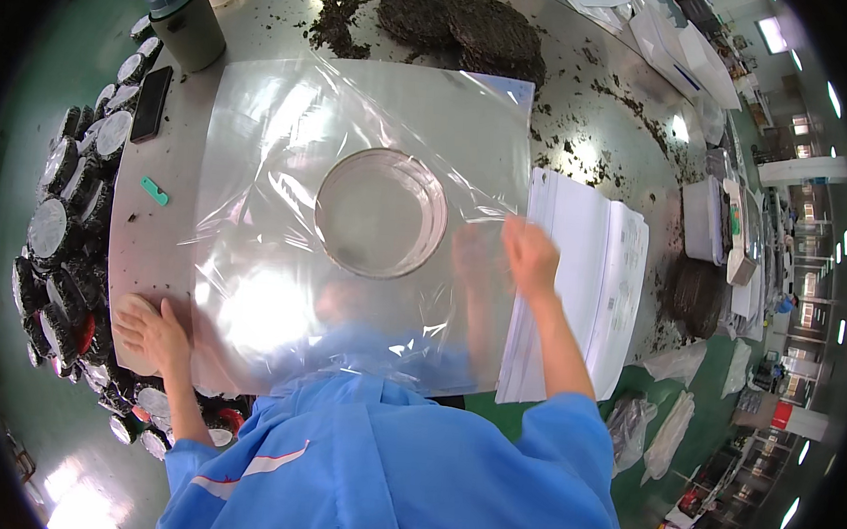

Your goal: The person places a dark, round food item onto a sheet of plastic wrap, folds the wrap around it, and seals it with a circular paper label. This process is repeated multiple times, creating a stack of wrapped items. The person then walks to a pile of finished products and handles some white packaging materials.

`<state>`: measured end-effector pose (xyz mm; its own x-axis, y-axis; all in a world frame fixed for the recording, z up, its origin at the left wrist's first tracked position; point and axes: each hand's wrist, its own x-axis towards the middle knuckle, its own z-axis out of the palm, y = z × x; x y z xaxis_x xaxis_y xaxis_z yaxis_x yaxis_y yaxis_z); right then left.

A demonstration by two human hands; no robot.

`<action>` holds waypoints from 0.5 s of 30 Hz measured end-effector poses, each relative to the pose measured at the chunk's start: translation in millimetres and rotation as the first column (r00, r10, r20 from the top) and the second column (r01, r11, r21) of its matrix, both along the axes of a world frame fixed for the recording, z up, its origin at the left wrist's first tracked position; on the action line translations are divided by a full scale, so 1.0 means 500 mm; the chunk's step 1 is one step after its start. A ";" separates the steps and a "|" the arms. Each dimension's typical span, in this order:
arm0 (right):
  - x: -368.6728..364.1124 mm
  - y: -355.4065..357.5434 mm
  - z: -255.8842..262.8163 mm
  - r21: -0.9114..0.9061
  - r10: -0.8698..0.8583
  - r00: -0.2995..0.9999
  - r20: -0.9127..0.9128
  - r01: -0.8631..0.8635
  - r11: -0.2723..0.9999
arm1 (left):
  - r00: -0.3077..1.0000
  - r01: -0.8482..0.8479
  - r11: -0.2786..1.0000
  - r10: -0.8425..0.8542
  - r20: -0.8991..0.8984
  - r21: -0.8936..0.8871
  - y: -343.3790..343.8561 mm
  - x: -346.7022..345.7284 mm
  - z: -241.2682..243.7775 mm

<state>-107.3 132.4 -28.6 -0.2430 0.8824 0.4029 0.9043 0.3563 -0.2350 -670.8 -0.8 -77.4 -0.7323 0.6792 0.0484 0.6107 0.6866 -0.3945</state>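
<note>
A sheet of clear plastic film (256,145) with many creases and glare lies in front of me. In its middle is a round, shallow metal ring (381,213); glare makes it hard to tell whether the film passes over or under it. At the film's right edge, my right hand (531,256) has its fingers curled in and is slightly blurred. Creases run towards those fingers, but the blur hides whether they pinch the film. My left hand (148,335) rests, fingers apart, on a pale round disc (137,307) at the table's left edge.
Dark, matted round cakes (460,27) and loose flakes lie at the back. A bottle (187,21), phone (151,104) and green cutter (154,191) are on the left. Stacked paper sheets (575,288) lie right. Black-sided round pieces (69,228) are piled beyond the table's left edge.
</note>
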 end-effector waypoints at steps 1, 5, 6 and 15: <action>-0.004 0.085 0.014 0.050 -0.005 0.995 -0.101 0.010 0.999 | 0.995 0.077 0.996 -0.079 0.065 0.039 -0.034 -0.040 -0.029; -0.029 0.403 0.020 0.167 -0.052 0.998 -0.037 0.057 0.984 | 0.972 0.189 0.980 -0.196 0.132 0.066 -0.064 -0.069 -0.025; -0.037 0.471 0.012 0.200 -0.058 0.998 0.000 0.056 0.978 | 0.960 0.172 0.982 -0.185 0.210 0.079 -0.060 -0.069 -0.006; -0.017 0.732 -0.115 0.200 -0.046 0.938 0.344 -0.025 0.980 | 0.807 0.095 0.958 -0.234 0.542 0.272 -0.048 -0.086 0.192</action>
